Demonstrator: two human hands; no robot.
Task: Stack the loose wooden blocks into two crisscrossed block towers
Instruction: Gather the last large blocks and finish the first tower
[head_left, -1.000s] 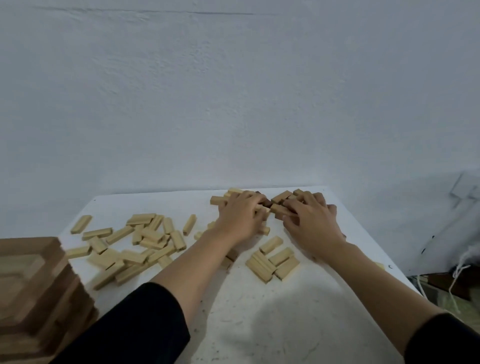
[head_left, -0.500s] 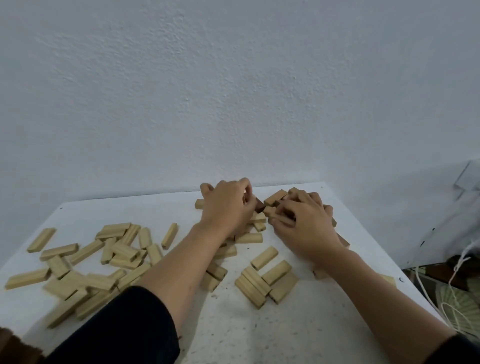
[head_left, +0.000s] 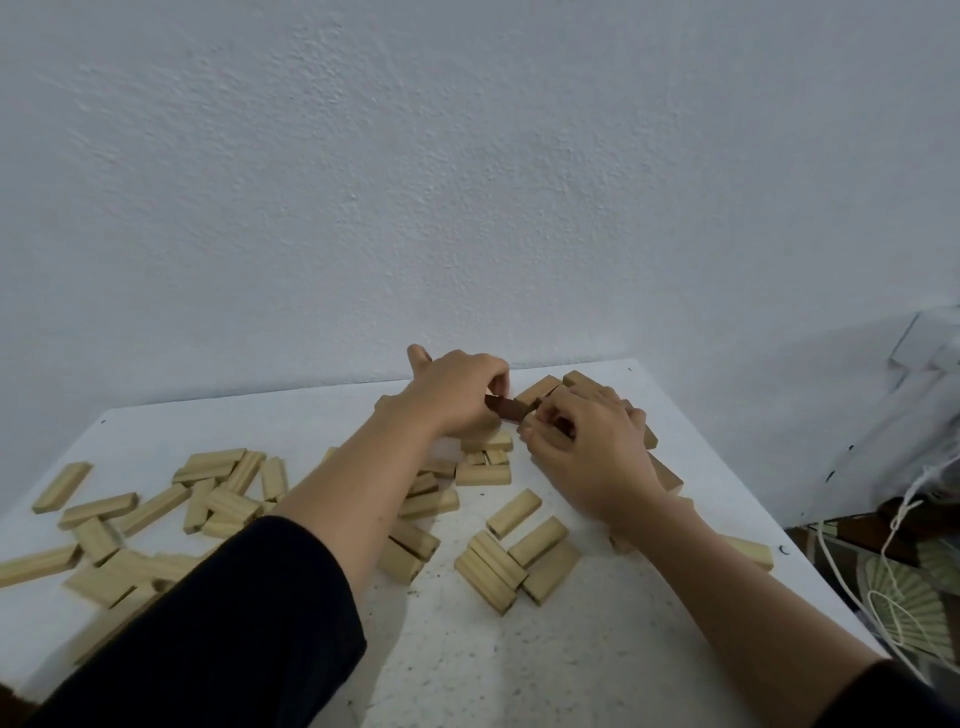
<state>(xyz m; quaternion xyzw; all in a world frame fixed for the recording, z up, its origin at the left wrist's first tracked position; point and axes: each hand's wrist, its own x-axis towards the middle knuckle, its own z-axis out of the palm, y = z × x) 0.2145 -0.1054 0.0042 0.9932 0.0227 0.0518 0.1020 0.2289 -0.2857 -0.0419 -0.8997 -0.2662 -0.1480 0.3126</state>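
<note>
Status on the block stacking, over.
Left hand pinches a dark block; right hand curled at its other end, grip unclear. No clear tower yet. Loose blocks crowd the table.

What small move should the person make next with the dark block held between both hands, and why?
Probably lift the dark block clear of the heap and lay it flat on a bare patch of the table. The left hand and right hand both pinch it, the pale blocks lie scattered, and no tower stands in view.

wall (head_left: 467, 182) — white, rough plaster | table (head_left: 519, 654) — white, speckled top | folding fan (head_left: 901, 597) low at right, beside table
</note>
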